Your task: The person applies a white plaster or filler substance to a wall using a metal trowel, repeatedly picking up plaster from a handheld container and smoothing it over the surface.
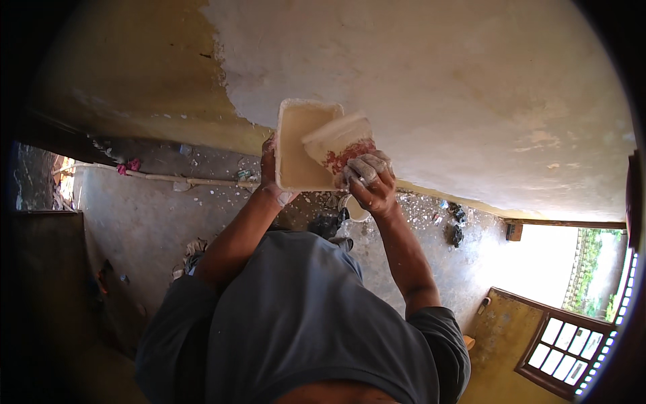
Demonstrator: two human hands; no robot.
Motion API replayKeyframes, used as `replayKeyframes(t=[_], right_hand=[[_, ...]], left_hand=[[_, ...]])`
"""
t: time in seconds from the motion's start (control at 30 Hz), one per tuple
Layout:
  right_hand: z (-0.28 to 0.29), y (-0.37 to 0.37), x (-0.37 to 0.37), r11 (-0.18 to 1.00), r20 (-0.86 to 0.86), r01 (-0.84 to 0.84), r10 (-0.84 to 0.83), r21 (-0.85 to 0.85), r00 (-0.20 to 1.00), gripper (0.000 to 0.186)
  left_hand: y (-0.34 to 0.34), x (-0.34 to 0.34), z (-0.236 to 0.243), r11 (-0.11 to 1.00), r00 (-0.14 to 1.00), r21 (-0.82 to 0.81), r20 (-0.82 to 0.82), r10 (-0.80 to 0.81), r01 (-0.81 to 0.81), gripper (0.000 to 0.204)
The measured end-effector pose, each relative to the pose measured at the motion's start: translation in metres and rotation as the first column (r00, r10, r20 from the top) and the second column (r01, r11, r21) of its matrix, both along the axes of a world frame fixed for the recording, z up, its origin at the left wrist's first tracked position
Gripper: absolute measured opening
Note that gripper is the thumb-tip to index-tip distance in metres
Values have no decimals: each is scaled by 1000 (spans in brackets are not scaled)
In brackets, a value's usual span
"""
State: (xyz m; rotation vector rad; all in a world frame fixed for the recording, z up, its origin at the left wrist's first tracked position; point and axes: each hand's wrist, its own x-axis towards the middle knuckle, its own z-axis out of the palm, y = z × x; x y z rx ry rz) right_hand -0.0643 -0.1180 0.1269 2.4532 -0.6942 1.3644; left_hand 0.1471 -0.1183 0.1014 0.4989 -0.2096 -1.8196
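My left hand (270, 174) grips the side of a pale rectangular tub (309, 103), held up in front of the wall. Inside the tub lies a smooth, cream-coloured paste (296, 151). My right hand (373, 178), its fingers smeared with white paste, is closed on a flat spreader (342, 140). The spreader's wide blade is coated with paste, and red shows through close to my fingers. It is tilted over the tub's right side; whether it touches the rim I cannot tell. Ahead is a wall (431, 87) with a pale coat, meeting a yellowish-brown surface on the left.
Below my hands, a white bucket (355, 209) stands on the floor beside a black plastic bag (324, 225). White flecks litter the floor. A long pole (202, 180) lies left, near a pink cloth (132, 164). Black scraps (457, 225), a bright doorway (538, 266) and a window (565, 350) are right.
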Motion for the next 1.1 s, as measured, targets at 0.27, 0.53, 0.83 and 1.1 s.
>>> replayKeyframes(t=[0.27, 0.53, 0.83, 1.1], right_hand=[[-26, -11, 8, 993, -46, 119, -118, 19, 992, 31], [-114, -39, 28, 941, -149, 311, -292, 131, 945, 33], [-57, -107, 17, 856, -207, 497, -464, 147, 861, 24], [-64, -88, -3, 944, -64, 315, -310, 97, 949, 29]], left_hand=[[-8, 28, 1, 990, 990, -100, -114, 84, -96, 50], [20, 71, -21, 913, 933, -193, -38, 358, -359, 53], [62, 109, -48, 891, 891, -37, -53, 451, -453, 58], [72, 106, -49, 870, 871, -103, 44, 489, -483, 51]])
